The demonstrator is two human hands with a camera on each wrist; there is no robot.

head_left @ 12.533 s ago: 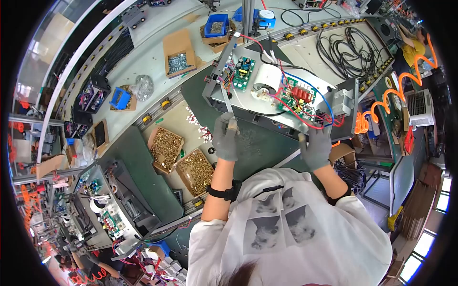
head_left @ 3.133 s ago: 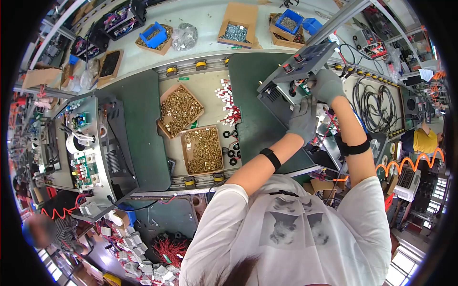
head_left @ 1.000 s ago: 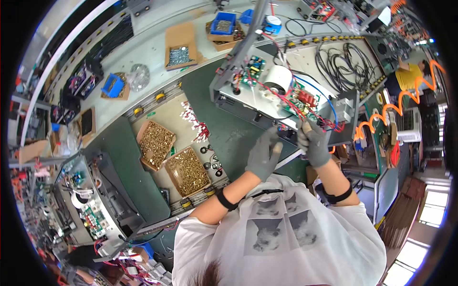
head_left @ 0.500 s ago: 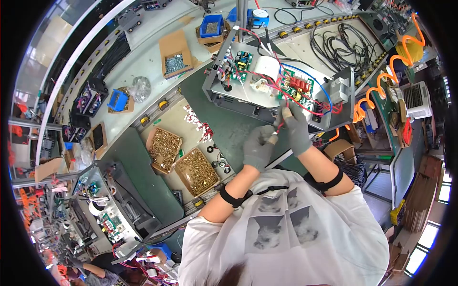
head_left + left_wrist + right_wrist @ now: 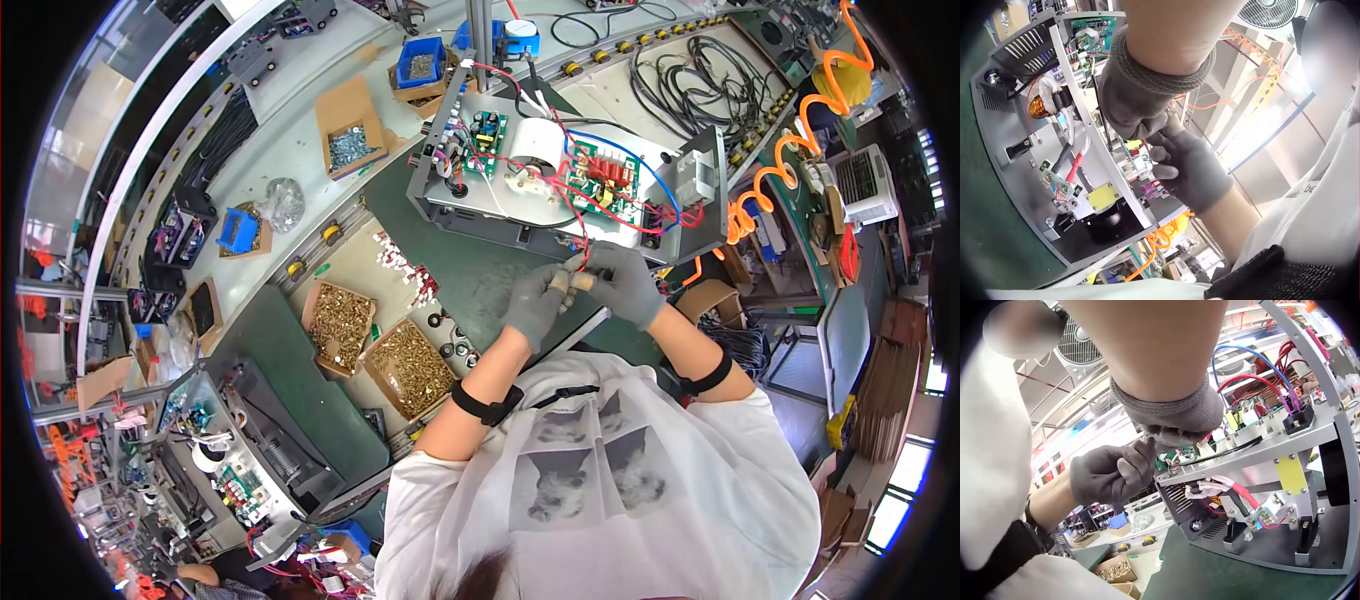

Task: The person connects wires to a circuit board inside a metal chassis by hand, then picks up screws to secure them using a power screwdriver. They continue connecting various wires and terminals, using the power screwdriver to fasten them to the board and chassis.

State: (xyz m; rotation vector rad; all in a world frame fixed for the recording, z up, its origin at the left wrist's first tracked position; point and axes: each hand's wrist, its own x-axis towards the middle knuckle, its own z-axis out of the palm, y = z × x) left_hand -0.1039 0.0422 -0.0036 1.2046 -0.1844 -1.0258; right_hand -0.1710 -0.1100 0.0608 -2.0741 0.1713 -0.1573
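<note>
In the head view, a grey open-topped chassis [image 5: 500, 230] carries green circuit boards, a white cylinder [image 5: 537, 143] and coloured wires. A thin red wire [image 5: 583, 238] hangs over its near edge to the gloved hands. The left hand [image 5: 535, 305] pinches at the wire's end with curled fingers. Against it, the right hand [image 5: 625, 285] pinches the same wire, fingertips meeting. The wire's tip is hidden between them. Both wrist views show the left hand [image 5: 1138, 100] [image 5: 1110, 475] and right hand [image 5: 1194, 172] [image 5: 1175, 419] together beside the chassis [image 5: 1088, 125] [image 5: 1254, 465].
Two cardboard boxes of brass parts [image 5: 340, 325] [image 5: 408, 370] lie left of the hands, near small white-and-red connectors [image 5: 405, 268]. Another chassis [image 5: 270, 440] stands at lower left. Black cables [image 5: 705, 85] are coiled behind; an orange coiled hose [image 5: 770, 185] hangs at right.
Since half a second ago the hands have come together at the red wire. Earlier, the left hand held a flat metal strip; later both hands were at the chassis's end panel.
</note>
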